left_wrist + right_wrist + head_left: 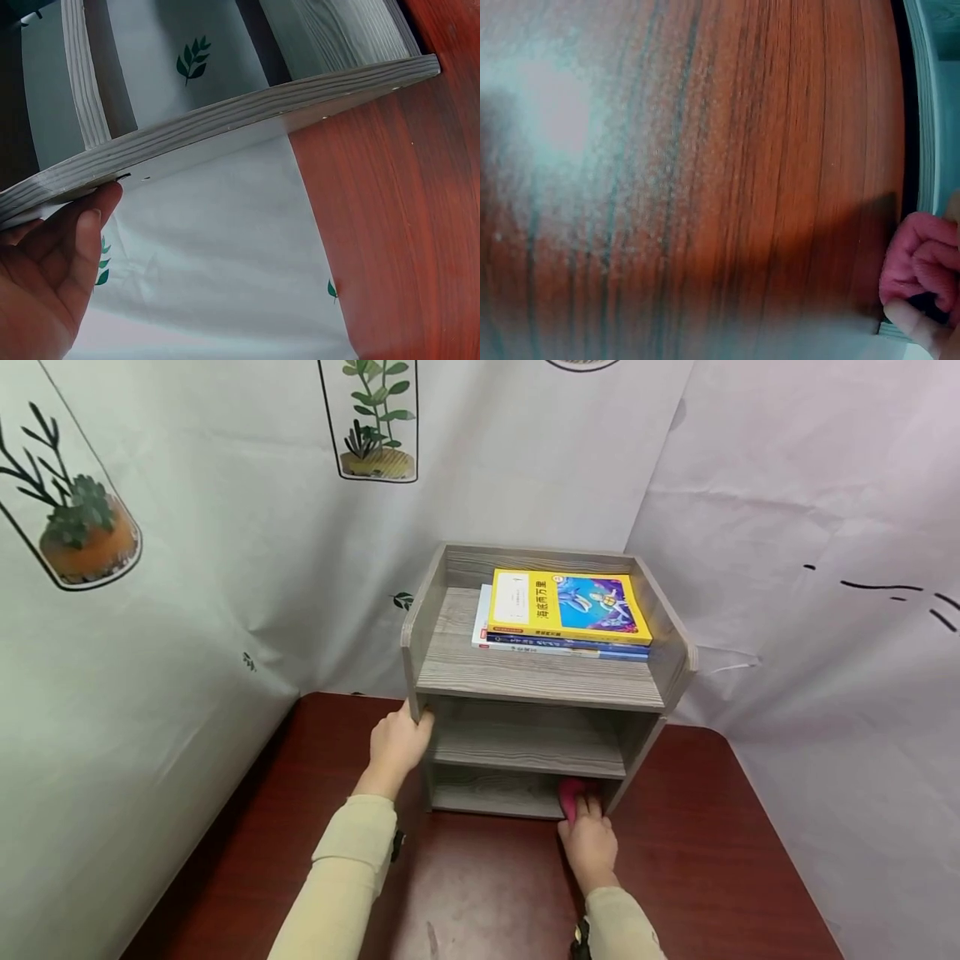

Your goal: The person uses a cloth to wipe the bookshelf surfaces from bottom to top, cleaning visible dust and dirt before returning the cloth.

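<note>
A grey wood-grain shelf unit stands on the dark red table. My left hand holds its left side panel, thumb by the front edge and fingers along the outer face. The left wrist view shows that hand right at the panel's edge. At the right end of the lowest compartment, my right hand grips a bunched pink cloth. Close up, folds of the cloth show between the thumb and fingers, beside the front edge of the bottom board. Part of the right hand is out of the right wrist view.
Several books, a yellow one uppermost, lie stacked on the unit's top. Inside, a middle board divides the compartments. White printed sheeting hangs behind and on both sides. The table extends in front of the unit.
</note>
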Demonstrator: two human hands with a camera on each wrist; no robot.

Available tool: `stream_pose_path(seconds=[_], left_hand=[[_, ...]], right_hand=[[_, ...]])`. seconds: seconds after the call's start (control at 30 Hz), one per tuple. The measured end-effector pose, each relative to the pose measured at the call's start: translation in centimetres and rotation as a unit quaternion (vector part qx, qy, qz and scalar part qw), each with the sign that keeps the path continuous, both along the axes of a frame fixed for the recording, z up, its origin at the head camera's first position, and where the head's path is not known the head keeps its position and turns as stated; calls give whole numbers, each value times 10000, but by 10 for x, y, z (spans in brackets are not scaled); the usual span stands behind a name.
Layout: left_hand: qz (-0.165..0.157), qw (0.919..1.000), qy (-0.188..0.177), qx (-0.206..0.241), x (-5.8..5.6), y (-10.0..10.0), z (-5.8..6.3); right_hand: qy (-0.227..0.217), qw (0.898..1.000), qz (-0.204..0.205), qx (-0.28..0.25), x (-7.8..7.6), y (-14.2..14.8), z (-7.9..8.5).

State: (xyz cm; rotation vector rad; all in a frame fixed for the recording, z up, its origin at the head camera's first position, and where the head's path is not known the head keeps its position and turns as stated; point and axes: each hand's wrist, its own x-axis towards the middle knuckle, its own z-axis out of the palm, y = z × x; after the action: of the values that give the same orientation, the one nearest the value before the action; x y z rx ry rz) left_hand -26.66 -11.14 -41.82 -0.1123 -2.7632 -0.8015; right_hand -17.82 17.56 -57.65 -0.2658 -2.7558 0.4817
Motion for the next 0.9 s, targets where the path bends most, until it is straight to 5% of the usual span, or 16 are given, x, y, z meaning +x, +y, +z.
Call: stream_pose_path(seconds=[0.9], left_hand=[[-88, 9998, 146, -33, -2, -2, -1]], right_hand=[[515, 9984, 182, 173, -1, -15, -3]])
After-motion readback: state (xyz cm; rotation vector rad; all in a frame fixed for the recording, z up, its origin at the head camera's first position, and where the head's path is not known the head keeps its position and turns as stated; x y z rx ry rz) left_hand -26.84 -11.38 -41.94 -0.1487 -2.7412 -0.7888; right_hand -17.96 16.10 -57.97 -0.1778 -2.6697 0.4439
